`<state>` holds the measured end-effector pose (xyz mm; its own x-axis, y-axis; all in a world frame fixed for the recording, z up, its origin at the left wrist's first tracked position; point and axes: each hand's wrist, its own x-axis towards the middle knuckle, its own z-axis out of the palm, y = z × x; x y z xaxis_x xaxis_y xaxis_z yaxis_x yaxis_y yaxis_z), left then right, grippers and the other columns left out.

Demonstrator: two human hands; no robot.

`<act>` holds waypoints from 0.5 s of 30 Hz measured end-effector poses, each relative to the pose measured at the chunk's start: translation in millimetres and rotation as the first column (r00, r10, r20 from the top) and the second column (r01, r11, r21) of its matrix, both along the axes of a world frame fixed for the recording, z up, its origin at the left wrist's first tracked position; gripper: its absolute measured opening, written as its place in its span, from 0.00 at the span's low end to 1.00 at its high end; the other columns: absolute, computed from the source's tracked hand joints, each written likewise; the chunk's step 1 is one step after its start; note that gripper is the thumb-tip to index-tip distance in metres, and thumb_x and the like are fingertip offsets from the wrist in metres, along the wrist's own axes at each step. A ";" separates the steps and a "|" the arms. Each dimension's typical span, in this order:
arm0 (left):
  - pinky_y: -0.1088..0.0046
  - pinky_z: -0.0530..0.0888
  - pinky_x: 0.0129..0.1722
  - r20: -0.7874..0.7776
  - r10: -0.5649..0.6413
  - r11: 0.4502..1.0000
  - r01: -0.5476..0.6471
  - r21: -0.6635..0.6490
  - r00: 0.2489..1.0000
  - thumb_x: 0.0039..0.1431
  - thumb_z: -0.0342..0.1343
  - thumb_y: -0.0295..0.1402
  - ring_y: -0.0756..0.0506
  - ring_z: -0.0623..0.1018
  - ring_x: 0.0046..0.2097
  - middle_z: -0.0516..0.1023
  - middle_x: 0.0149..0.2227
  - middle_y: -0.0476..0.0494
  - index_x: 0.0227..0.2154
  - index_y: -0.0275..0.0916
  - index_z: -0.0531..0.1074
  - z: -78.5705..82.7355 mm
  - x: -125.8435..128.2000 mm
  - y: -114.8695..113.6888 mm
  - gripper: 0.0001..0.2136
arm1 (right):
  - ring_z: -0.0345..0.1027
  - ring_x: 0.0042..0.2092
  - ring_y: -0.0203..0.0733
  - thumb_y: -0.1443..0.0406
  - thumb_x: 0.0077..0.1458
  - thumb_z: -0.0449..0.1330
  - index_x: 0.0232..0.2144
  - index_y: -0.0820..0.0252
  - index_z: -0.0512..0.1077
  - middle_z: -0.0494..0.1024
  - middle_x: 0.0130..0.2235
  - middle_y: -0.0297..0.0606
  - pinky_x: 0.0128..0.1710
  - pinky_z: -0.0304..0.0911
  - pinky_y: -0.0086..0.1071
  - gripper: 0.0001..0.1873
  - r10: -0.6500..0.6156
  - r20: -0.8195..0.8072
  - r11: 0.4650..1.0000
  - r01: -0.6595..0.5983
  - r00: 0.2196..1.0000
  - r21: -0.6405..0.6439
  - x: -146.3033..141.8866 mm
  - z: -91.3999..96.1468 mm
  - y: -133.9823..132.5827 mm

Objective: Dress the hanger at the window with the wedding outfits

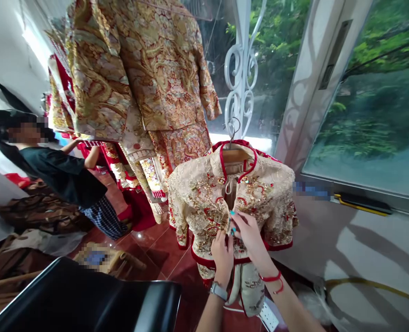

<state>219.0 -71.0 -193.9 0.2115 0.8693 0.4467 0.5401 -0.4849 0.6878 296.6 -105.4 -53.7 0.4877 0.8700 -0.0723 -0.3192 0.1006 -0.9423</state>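
Jacket point(204, 198) front pinched by left hand point(221, 251) and right hand point(249, 233), fingers closed. Beadwork risks being snagged; hanger point(232, 154) could be tugged loose.

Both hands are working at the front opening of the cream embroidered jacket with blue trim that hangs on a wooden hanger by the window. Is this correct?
Not quite: the head view shows the trim is red, not blue. The left hand and right hand are at the front opening of the cream embroidered jacket on the wooden hanger by the window.
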 end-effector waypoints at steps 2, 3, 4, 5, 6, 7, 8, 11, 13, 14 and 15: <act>0.65 0.74 0.42 0.024 0.004 1.000 -0.004 0.003 1.000 0.64 0.48 0.33 0.41 0.78 0.41 0.79 0.40 0.39 0.39 0.40 0.74 -3.1 2.4 4.0 0.09 | 0.48 0.22 0.30 0.50 0.41 0.64 0.21 0.59 0.66 0.61 0.20 0.28 0.19 0.41 0.26 0.20 -0.016 0.003 0.999 0.016 1.000 0.040 6.6 19.7 7.5; 0.65 0.74 0.41 0.031 0.007 1.000 -0.007 0.004 1.000 0.64 0.48 0.34 0.42 0.78 0.40 0.79 0.38 0.40 0.38 0.40 0.74 -4.4 3.1 5.8 0.09 | 0.48 0.22 0.30 0.51 0.41 0.64 0.21 0.59 0.66 0.61 0.20 0.27 0.19 0.40 0.26 0.19 -0.026 0.009 0.998 0.025 1.000 0.065 10.2 28.7 11.5; 0.65 0.74 0.40 0.037 0.011 1.000 -0.011 0.006 0.999 0.64 0.48 0.34 0.41 0.79 0.40 0.79 0.38 0.40 0.38 0.40 0.73 -5.7 3.5 7.3 0.09 | 0.47 0.21 0.29 0.52 0.42 0.64 0.21 0.59 0.66 0.61 0.20 0.27 0.19 0.39 0.26 0.18 -0.039 0.022 0.995 0.037 0.999 0.093 13.9 37.5 15.8; 0.65 0.74 0.40 0.043 0.013 1.000 -0.013 0.007 0.999 0.64 0.48 0.34 0.41 0.79 0.40 0.79 0.38 0.39 0.38 0.39 0.73 -6.9 3.8 8.6 0.10 | 0.48 0.21 0.29 0.52 0.42 0.64 0.20 0.59 0.65 0.61 0.19 0.27 0.19 0.39 0.26 0.18 -0.057 0.039 0.991 0.052 0.998 0.123 17.5 46.4 20.3; 0.66 0.74 0.40 0.051 0.013 1.000 -0.013 0.008 0.999 0.64 0.48 0.34 0.41 0.79 0.40 0.79 0.38 0.39 0.38 0.39 0.73 -7.9 4.0 9.5 0.10 | 0.48 0.21 0.30 0.53 0.43 0.63 0.20 0.59 0.64 0.60 0.19 0.27 0.19 0.39 0.27 0.17 -0.076 0.056 0.986 0.067 0.996 0.153 20.9 55.3 25.1; 0.66 0.74 0.40 0.059 0.012 1.000 -0.012 0.008 0.998 0.64 0.47 0.34 0.42 0.79 0.40 0.79 0.38 0.39 0.37 0.39 0.73 -8.7 4.5 10.2 0.10 | 0.48 0.21 0.30 0.53 0.44 0.63 0.19 0.58 0.63 0.60 0.19 0.27 0.19 0.39 0.27 0.17 -0.093 0.072 0.981 0.079 0.993 0.178 23.9 64.1 30.2; 0.66 0.74 0.40 0.066 0.010 1.000 -0.011 0.007 0.998 0.64 0.47 0.35 0.42 0.79 0.39 0.79 0.37 0.39 0.37 0.39 0.73 -9.4 5.2 10.8 0.10 | 0.48 0.21 0.30 0.54 0.44 0.62 0.19 0.58 0.62 0.61 0.19 0.27 0.19 0.40 0.27 0.17 -0.108 0.085 0.977 0.090 0.991 0.194 26.3 72.2 35.2; 0.66 0.74 0.38 0.081 0.011 1.000 -0.012 0.011 0.997 0.64 0.45 0.36 0.42 0.79 0.37 0.79 0.37 0.38 0.36 0.39 0.72 -8.8 7.1 11.1 0.11 | 0.49 0.21 0.31 0.54 0.48 0.60 0.19 0.58 0.62 0.61 0.19 0.27 0.20 0.44 0.28 0.17 -0.114 0.179 0.974 0.074 0.977 0.215 32.8 87.3 45.0; 0.66 0.73 0.36 0.082 -0.001 1.000 0.001 -0.007 0.997 0.63 0.47 0.38 0.42 0.79 0.36 0.79 0.36 0.38 0.36 0.39 0.72 -3.9 3.0 10.4 0.12 | 0.51 0.21 0.32 0.53 0.53 0.56 0.22 0.58 0.65 0.62 0.19 0.28 0.21 0.48 0.29 0.17 -0.071 0.315 0.972 -0.006 0.946 0.236 42.8 84.1 41.4; 0.67 0.73 0.35 0.076 -0.039 0.999 0.041 -0.024 0.996 0.62 0.48 0.39 0.42 0.78 0.34 0.79 0.34 0.39 0.34 0.39 0.72 1.1 -2.6 10.6 0.12 | 0.54 0.22 0.33 0.52 0.55 0.55 0.24 0.58 0.67 0.64 0.20 0.29 0.21 0.51 0.29 0.17 -0.077 0.390 0.967 -0.026 0.918 0.252 51.9 77.8 35.7; 0.68 0.72 0.33 0.070 -0.103 0.994 0.106 -0.039 0.992 0.62 0.50 0.41 0.43 0.77 0.32 0.78 0.32 0.41 0.31 0.39 0.72 8.3 -11.2 11.8 0.12 | 0.57 0.24 0.35 0.52 0.57 0.54 0.28 0.58 0.69 0.66 0.23 0.31 0.23 0.54 0.30 0.17 -0.135 0.455 0.961 0.004 0.880 0.278 64.5 68.7 28.0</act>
